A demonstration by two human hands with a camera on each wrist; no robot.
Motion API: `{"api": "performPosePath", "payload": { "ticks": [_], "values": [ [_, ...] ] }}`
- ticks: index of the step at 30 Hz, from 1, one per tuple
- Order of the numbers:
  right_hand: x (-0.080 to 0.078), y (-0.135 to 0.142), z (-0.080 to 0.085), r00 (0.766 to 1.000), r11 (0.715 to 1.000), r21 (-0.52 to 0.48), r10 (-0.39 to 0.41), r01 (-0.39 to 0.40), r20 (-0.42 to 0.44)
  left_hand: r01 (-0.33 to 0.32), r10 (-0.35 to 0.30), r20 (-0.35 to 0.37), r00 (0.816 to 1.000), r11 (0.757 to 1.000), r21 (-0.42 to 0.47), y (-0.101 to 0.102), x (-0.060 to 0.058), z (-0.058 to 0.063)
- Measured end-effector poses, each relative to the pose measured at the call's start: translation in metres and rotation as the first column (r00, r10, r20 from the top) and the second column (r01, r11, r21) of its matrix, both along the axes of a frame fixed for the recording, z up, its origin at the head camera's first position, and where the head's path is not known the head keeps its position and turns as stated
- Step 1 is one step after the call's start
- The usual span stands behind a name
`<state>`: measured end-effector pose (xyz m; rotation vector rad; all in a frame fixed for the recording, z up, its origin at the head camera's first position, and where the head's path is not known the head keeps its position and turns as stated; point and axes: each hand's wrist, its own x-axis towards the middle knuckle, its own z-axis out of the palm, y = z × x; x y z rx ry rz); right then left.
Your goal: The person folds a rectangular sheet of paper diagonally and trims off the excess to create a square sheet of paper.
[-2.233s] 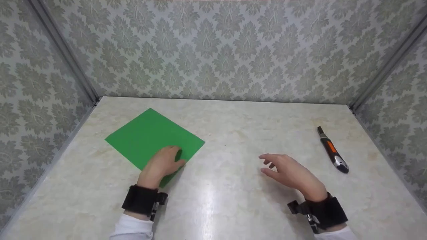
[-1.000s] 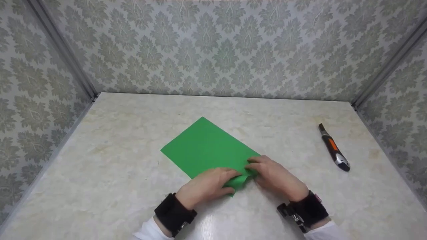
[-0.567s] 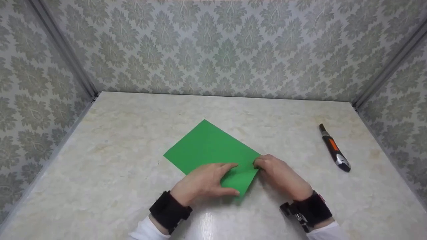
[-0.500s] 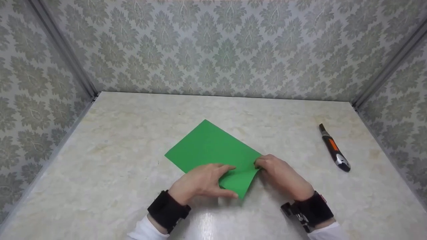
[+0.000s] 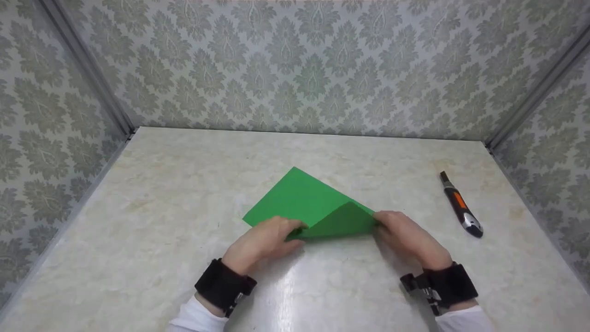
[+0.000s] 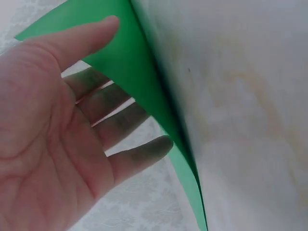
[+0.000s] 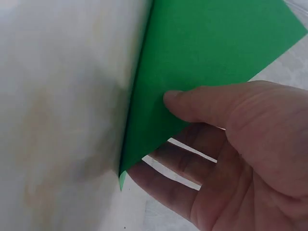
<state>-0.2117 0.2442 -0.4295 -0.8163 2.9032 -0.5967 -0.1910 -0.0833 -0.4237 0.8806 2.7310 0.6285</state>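
A sheet of green paper lies at the middle of the table, its near part bent up and over into a raised flap. My left hand pinches the sheet near the left end of the bend. In the left wrist view the thumb is on the near face of the paper, and the fingers reach behind it. At the right end of the bend, my right hand holds the paper. Thumb in front and fingers behind show in the right wrist view, where the paper stands up from the table.
A utility knife with an orange inlay lies on the right side of the pale marbled table. Patterned wall panels enclose the back and both sides.
The sheet has come from the left to the middle. Both hands have taken hold of it, and its near part has been raised and bent over. The knife has stayed put.
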Motion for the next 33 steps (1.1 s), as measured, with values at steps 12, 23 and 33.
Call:
{"api": "performPosePath", "payload": {
  "ticks": [12, 23, 33],
  "values": [
    [0.003, 0.001, 0.006, 0.991, 0.99, 0.055, -0.13, 0.127, 0.044, -0.024, 0.033, -0.101, 0.994, 0.996, 0.089, 0.008, -0.001, -0.01],
    [0.021, -0.037, 0.008, 0.906, 0.989, 0.137, 0.103, -0.051, -0.411, 0.027, -0.03, -0.151, 0.988, 0.999, -0.023, 0.013, 0.004, -0.011],
    [0.044, -0.064, 0.005, 0.924, 0.941, 0.211, 0.31, -0.265, -0.222, -0.014, 0.001, -0.116, 0.993, 0.993, -0.116, 0.016, 0.005, -0.01]
  ]
}}
